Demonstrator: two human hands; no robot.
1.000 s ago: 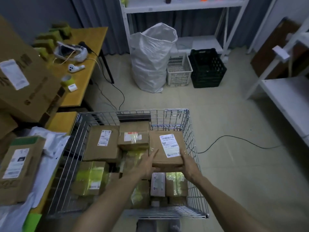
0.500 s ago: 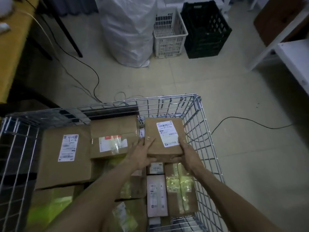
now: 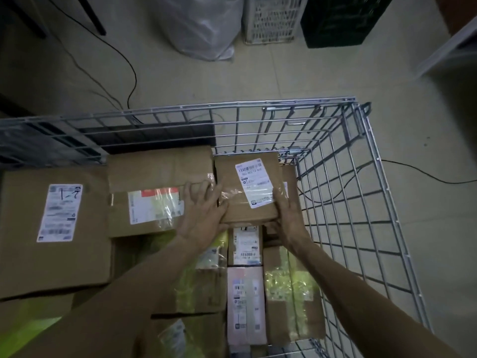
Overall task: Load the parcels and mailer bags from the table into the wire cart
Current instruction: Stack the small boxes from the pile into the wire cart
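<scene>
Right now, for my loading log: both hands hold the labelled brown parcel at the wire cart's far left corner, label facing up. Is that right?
No. In the head view the left hand and right hand hold the labelled brown parcel at the far right corner of the wire cart, not the far left. Its label does face up.

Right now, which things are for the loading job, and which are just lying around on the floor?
For the job: small labelled parcel between left hand and right hand; wire cart; other boxes already inside, like the big box.
Just lying about: white sack, white basket, black crate, floor cable.
</scene>
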